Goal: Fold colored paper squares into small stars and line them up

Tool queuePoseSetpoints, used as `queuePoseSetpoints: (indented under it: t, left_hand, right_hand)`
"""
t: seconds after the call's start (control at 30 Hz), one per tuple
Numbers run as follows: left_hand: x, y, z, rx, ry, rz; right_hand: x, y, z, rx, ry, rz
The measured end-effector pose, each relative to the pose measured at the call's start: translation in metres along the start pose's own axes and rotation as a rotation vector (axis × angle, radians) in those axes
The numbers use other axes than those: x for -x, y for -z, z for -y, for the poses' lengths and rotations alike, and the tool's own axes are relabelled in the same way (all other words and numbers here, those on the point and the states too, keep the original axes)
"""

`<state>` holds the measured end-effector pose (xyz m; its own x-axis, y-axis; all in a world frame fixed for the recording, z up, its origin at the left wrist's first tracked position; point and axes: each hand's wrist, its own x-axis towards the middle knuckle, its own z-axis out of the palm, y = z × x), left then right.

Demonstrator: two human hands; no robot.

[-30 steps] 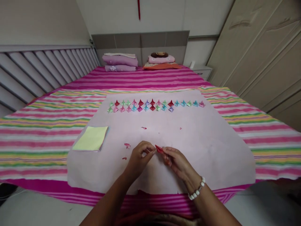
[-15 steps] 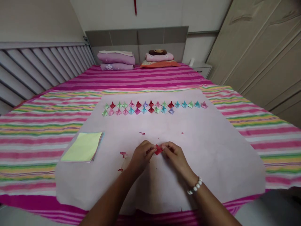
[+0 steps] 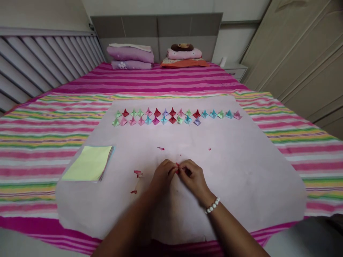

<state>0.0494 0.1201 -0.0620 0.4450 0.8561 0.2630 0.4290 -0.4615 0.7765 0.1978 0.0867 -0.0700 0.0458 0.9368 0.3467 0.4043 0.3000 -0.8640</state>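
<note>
Pinching a small folded piece of red paper [image 3: 177,169], above the middle of a wide, smooth, pale pinkish sheet [image 3: 241,178]. Holding its nine o'clock side with the left hand [image 3: 162,174], thumb against fingers, and its three o'clock side with the right hand [image 3: 193,177], pinching the same way. Mostly hiding the red paper, so cannot tell its full shape. Seems only part done, and not yet set down with the others.

Going out from the red paper, see crumpled red paper scraps [image 3: 138,174] at nine o'clock and eight o'clock. Find a thin red strip [image 3: 160,148] near eleven o'clock and a tiny red bit [image 3: 209,149] at two o'clock.

Farther off, at twelve o'clock, see pointy folded paper shapes [image 3: 172,111] in two rows, in red, pink, green, blue and purple. Count sixteen in the far row [image 3: 125,113] but only eleven in the near row [image 3: 155,121], stopping short at about one o'clock. Looks like lots done already.

At nine o'clock, well apart from the hands, find a yellow-topped stack of flat paper squares [image 3: 88,162]. Looks like plenty left unfolded, but cannot count the squares.
</note>
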Motion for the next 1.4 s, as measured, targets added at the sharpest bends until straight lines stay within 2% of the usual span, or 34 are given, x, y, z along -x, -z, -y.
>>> queuePoseSetpoints:
  t: [0.17,0.27,0.43,0.57,0.7,1.0,1.1,1.23,1.4]
  left_hand:
    - [0.004,-0.003,0.000,0.012,0.021,-0.019]
    - [0.007,-0.004,0.002,0.027,0.044,-0.076]
    - [0.009,-0.005,0.002,0.092,0.177,-0.169]
    - [0.008,-0.010,-0.001,0.071,0.239,-0.158]
    - [0.006,-0.018,-0.003,-0.019,0.250,-0.206]
    - [0.012,-0.018,0.002,0.028,0.229,-0.267]
    - [0.014,-0.017,0.005,0.091,0.149,-0.282]
    - [0.014,-0.016,0.007,0.073,0.029,-0.222]
    - [0.014,-0.016,0.007,0.036,0.046,-0.232]
  right_hand:
    - [0.002,-0.003,0.000,-0.011,-0.022,-0.026]
    - [0.004,-0.003,-0.003,-0.063,-0.061,-0.048]
    - [0.007,-0.004,-0.007,-0.130,-0.141,-0.133]
    - [0.009,-0.005,-0.008,-0.113,-0.139,-0.123]
    - [0.009,-0.006,-0.006,-0.087,-0.112,-0.108]
    - [0.010,-0.006,-0.006,-0.078,-0.121,-0.091]
    - [0.011,-0.005,-0.007,-0.095,-0.122,-0.105]
    - [0.010,-0.004,-0.007,-0.094,-0.053,-0.108]
    - [0.008,-0.003,-0.005,-0.092,0.013,-0.128]
